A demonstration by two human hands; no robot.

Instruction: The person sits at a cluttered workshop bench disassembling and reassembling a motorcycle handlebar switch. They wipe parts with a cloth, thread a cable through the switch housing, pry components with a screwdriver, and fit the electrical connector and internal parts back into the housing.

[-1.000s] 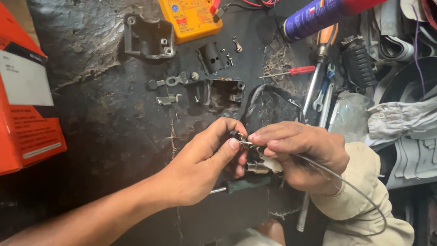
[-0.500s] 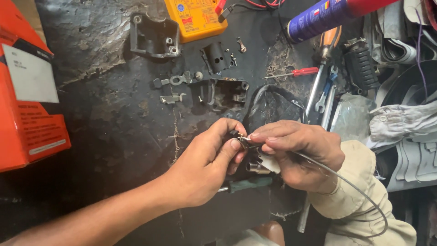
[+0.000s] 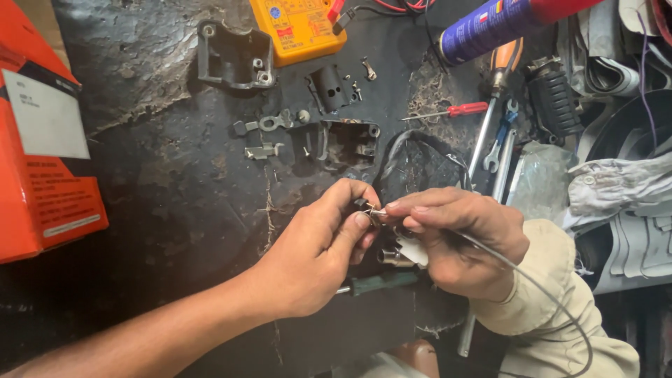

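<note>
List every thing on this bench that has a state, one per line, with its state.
Left hand: fingertips pinched on the small part.
Right hand: pinched on the small part and grey cable.
Grey cable: running out of the right hand, curving down.
Black housing: opened, lying on the bench.
Yellow multimeter: lying flat, leads plugged in.
Spray can: lying on its side.
Red screwdriver: lying flat, untouched.

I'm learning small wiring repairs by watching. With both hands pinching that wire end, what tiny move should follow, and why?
Probably feed the thin grey wire a touch further into the small dark part. The left hand pinches that part, the right hand holds the wire's bare tip against it, fingertips nearly meeting, so the tip looks barely seated.
</note>
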